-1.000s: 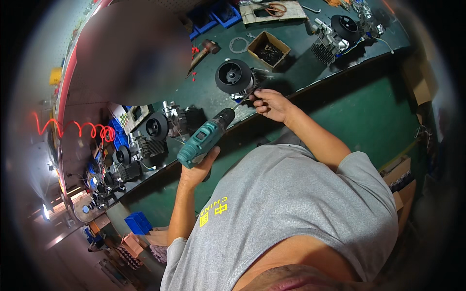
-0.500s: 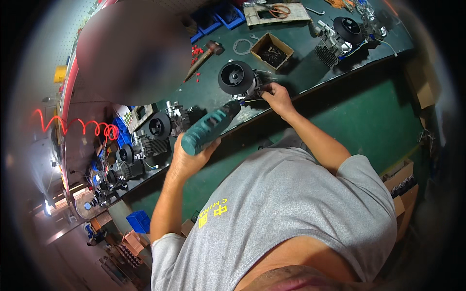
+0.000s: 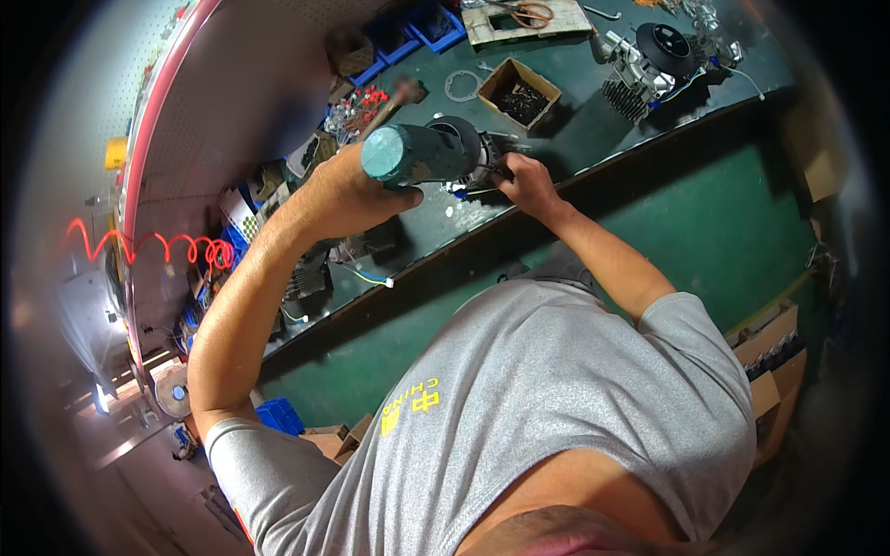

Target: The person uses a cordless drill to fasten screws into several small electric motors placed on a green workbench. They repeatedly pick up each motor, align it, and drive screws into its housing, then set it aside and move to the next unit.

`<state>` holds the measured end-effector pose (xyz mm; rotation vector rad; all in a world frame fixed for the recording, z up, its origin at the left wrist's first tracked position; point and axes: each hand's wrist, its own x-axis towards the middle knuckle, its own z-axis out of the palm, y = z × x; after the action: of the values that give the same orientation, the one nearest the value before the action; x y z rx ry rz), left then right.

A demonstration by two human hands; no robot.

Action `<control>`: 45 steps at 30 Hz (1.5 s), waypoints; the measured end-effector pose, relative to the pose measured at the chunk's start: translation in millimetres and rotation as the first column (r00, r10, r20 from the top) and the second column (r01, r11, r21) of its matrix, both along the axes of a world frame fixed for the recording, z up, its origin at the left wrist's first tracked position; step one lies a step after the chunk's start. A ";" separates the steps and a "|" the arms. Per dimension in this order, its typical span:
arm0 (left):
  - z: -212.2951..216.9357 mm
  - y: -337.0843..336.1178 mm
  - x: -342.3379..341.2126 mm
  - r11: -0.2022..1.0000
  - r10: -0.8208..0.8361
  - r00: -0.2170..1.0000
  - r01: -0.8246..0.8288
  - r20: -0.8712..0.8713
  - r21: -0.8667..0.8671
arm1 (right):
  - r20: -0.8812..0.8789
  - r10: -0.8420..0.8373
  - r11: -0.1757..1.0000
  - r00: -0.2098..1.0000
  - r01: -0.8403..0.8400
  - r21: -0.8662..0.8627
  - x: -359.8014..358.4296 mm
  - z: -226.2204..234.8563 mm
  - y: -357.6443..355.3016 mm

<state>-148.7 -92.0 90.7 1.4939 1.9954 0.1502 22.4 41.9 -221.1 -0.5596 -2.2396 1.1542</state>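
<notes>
My left hand (image 3: 357,193) is closed around a teal power screwdriver (image 3: 408,156), raised at the left of a motor unit (image 3: 486,165) on the bench. The tool covers much of the unit's black fan wheel (image 3: 470,136), and its tip is hidden from me. At the unit's right side, the bent fingers of my right hand (image 3: 531,190) touch its lower part. The fingertips are partly hidden there, so whether they pinch a small part is unclear.
On the green bench (image 3: 593,139), a cardboard box (image 3: 519,94) of small dark parts stands beyond the unit. A hammer (image 3: 405,92) and a flat gasket (image 3: 461,86) lie nearby. Another fan unit (image 3: 649,69) stands at the far right. Blue bins (image 3: 436,28) line the back.
My left hand has lifted the power screwdriver up and away from the unit's near side, and it now overlaps the fan wheel. My right hand has barely moved.
</notes>
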 end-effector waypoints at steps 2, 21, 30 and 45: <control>1.2 5.6 0.2 0.999 -0.027 1.000 0.027 -0.006 -0.031 | 0.008 -0.001 1.000 1.000 0.001 0.003 -0.9 -2.2 0.3; -5.1 11.7 5.8 0.998 0.015 0.997 -0.019 -0.080 -0.060 | 0.033 0.018 0.999 0.999 -0.017 -0.047 0.3 -2.1 2.6; 8.6 10.0 17.2 0.996 -0.008 0.977 -0.012 -0.212 -0.093 | 0.030 0.011 0.999 0.999 -0.009 -0.049 -4.4 -6.9 0.5; -28.6 -131.2 44.0 0.654 0.412 0.663 -0.692 0.625 0.304 | 0.256 -0.093 0.067 0.962 0.262 -0.963 55.0 5.5 17.8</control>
<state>-104.7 -223.2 62.1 0.8607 1.9681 1.3303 77.4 59.8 -215.5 -1.4107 -0.9373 2.4993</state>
